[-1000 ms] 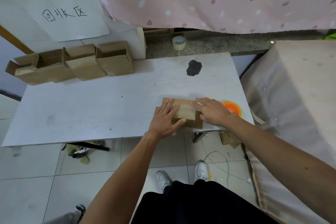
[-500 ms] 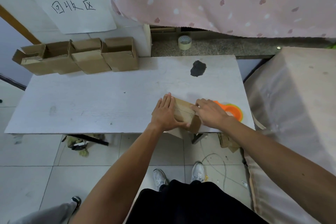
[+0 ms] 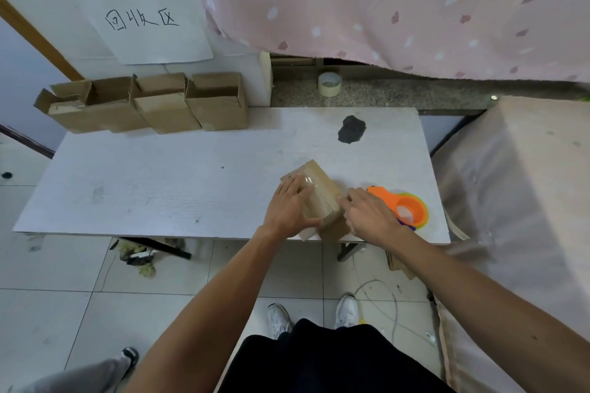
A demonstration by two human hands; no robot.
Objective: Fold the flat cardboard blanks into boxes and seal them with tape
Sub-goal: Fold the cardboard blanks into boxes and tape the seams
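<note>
A small brown cardboard box (image 3: 322, 188) with clear tape across its upper face sits tilted at the near edge of the white table (image 3: 178, 182). My left hand (image 3: 289, 209) grips the box's left side, fingers over the top. My right hand (image 3: 370, 217) lies against the box's right side with fingers spread. Just right of that hand lies an orange tape dispenser (image 3: 404, 209). Several folded boxes with open tops (image 3: 153, 105) stand in a row at the table's far left corner.
A roll of tape (image 3: 329, 83) sits on the stone ledge behind the table. A dark patch (image 3: 351, 129) marks the tabletop. A covered bulky object (image 3: 517, 201) stands right of the table. Another person's leg and shoe (image 3: 95, 370) show at bottom left.
The box has been turned and tipped up on the table edge, its taped face now angled. Both hands shifted with it, and the right hand slid down its right side.
</note>
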